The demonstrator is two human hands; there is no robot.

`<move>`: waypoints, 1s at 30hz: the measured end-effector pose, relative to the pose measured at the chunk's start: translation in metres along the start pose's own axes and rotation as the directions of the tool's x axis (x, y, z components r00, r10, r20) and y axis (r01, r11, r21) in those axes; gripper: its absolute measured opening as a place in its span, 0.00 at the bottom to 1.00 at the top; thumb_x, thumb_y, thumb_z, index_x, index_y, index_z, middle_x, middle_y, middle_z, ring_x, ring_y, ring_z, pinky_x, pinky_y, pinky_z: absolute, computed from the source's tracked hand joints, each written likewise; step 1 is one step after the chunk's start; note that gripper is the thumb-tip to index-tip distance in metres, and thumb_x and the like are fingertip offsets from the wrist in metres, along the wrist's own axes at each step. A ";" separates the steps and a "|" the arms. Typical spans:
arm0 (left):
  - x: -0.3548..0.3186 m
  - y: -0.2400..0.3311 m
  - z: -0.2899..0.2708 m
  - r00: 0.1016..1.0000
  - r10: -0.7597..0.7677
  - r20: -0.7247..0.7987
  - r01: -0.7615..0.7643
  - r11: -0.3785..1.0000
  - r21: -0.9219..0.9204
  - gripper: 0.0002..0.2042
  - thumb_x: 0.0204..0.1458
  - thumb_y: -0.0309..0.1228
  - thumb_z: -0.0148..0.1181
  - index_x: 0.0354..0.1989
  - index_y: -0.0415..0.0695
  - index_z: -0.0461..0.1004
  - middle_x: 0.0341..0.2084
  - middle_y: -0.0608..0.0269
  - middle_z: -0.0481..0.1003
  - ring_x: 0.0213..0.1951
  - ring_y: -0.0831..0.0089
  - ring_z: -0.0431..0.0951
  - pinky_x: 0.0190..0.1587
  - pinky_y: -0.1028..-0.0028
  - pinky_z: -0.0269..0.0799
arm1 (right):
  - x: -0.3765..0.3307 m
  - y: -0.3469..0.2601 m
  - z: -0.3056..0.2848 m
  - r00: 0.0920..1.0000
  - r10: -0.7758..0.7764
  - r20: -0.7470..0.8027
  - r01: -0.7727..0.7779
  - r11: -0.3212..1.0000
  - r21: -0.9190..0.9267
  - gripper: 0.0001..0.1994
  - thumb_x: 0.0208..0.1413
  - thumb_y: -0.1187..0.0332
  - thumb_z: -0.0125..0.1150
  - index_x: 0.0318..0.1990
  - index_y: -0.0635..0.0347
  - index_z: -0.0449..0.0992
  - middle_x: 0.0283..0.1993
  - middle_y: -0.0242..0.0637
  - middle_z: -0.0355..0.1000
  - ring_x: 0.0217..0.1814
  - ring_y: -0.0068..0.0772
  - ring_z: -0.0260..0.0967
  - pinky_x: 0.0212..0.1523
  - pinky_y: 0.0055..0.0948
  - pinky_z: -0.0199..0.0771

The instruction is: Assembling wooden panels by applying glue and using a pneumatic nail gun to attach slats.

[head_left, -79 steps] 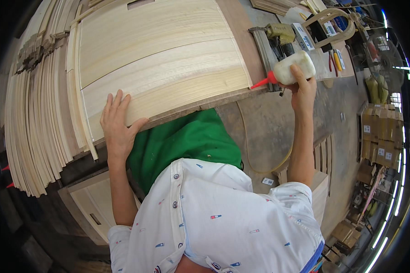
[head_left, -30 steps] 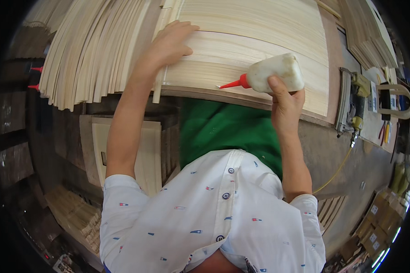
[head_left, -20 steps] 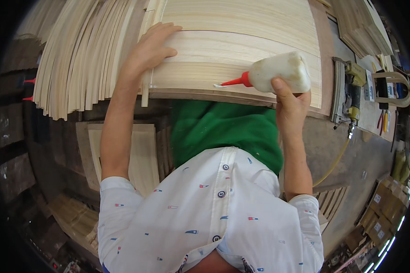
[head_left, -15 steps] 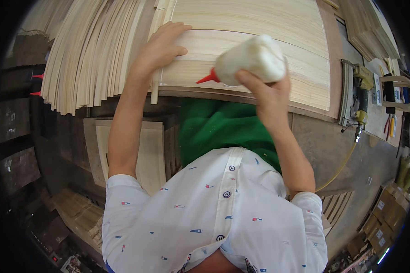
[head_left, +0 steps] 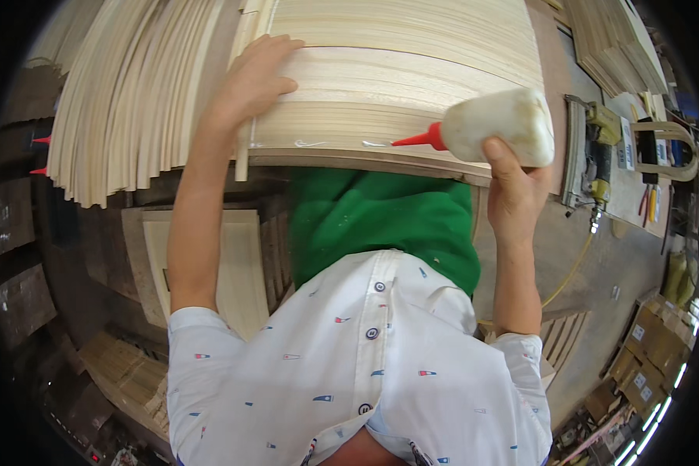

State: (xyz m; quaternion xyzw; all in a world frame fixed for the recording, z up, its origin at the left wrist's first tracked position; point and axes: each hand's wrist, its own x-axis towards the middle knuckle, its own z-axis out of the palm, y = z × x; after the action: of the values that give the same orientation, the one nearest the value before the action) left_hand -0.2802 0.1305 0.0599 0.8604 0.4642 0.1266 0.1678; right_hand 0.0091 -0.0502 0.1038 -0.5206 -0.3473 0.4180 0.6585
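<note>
Above the wooden panel, the right hand has its fingers wrapped around a glue bottle, tipped probably for flow; the left hand, spread and grasping nothing, perhaps steadies the panel's left side.
</note>
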 end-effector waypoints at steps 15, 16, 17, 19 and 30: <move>0.000 0.005 -0.003 0.999 -0.023 0.042 0.026 0.998 -0.063 0.30 0.42 0.25 0.59 0.60 0.42 0.67 0.64 0.49 0.62 0.68 0.55 0.54 0.70 0.64 0.46 | -0.004 -0.004 -0.107 0.990 -0.069 -0.125 0.062 0.997 -0.055 0.27 0.46 0.78 0.70 0.56 0.65 0.69 0.50 0.36 0.73 0.52 0.29 0.70 0.55 0.30 0.68; -0.001 0.005 -0.002 0.998 -0.045 0.042 0.047 0.998 -0.048 0.30 0.42 0.25 0.59 0.61 0.42 0.67 0.64 0.49 0.61 0.69 0.55 0.53 0.71 0.64 0.45 | -0.003 -0.004 -0.115 0.988 -0.100 -0.120 0.092 0.993 -0.072 0.26 0.46 0.79 0.70 0.55 0.64 0.69 0.50 0.36 0.73 0.52 0.30 0.70 0.55 0.31 0.69; -0.001 0.005 -0.002 0.999 -0.032 0.043 0.035 0.997 -0.070 0.30 0.42 0.25 0.59 0.61 0.42 0.67 0.64 0.49 0.61 0.69 0.55 0.53 0.71 0.64 0.45 | -0.003 -0.004 -0.123 0.985 -0.130 -0.113 0.120 0.989 -0.090 0.26 0.46 0.79 0.69 0.55 0.64 0.69 0.50 0.36 0.73 0.52 0.30 0.70 0.55 0.31 0.69; -0.003 0.005 -0.004 0.994 -0.090 0.056 0.093 0.995 -0.048 0.31 0.42 0.25 0.59 0.61 0.43 0.67 0.65 0.50 0.60 0.70 0.56 0.51 0.71 0.64 0.43 | -0.006 -0.007 -0.138 0.981 -0.149 -0.121 0.132 0.982 -0.139 0.26 0.48 0.78 0.69 0.56 0.64 0.68 0.52 0.37 0.73 0.54 0.31 0.70 0.57 0.32 0.68; -0.002 0.011 -0.002 0.989 -0.139 0.045 0.142 0.986 -0.081 0.31 0.43 0.22 0.55 0.62 0.44 0.66 0.66 0.52 0.59 0.70 0.56 0.51 0.72 0.63 0.42 | -0.009 -0.033 -0.182 0.928 -0.259 -0.268 0.172 0.935 -0.310 0.25 0.47 0.80 0.69 0.54 0.65 0.69 0.50 0.36 0.73 0.52 0.29 0.70 0.55 0.30 0.69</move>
State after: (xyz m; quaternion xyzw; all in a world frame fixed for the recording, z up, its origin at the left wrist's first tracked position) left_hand -0.2733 0.1237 0.0666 0.8199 0.5148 0.1170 0.2213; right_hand 0.1744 -0.1337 0.0959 -0.6252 -0.3529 0.2034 0.6658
